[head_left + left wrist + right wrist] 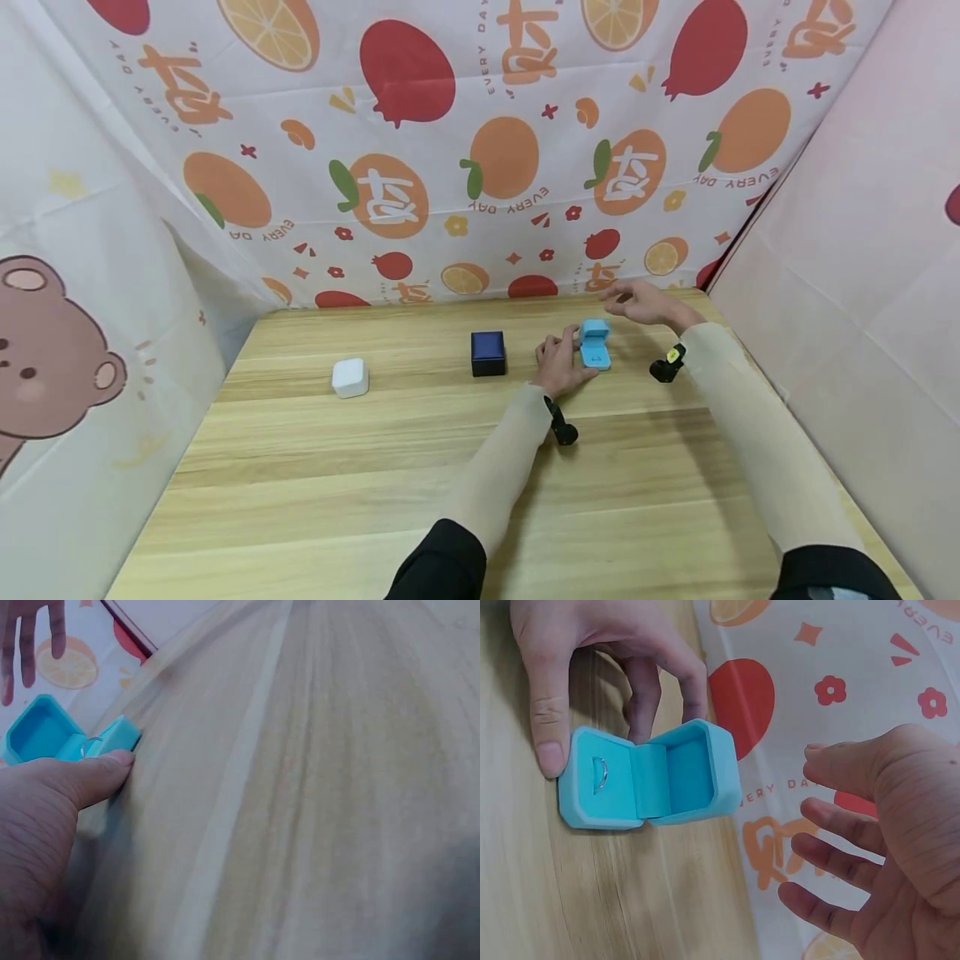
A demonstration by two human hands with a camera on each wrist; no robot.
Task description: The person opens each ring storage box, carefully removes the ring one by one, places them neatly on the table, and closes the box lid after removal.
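A light-blue ring box (596, 357) stands on the table with its lid raised. In the right wrist view a silver ring (604, 775) sits upright in the slot of its cushion. My left hand (558, 367) grips the box from the left side, with the thumb (549, 727) on the front edge of the base and the fingers toward the lid end. Beyond the box and to its right, my right hand (641, 302) hovers with spread, relaxed fingers, apart from the box and holding nothing.
A dark blue box (488, 354) lies to the left of the left hand, and a white rounded box (350, 377) is farther left on the wooden table (315, 483). A fruit-print cloth (420, 217) hangs along the back edge; pale cloth walls border both sides.
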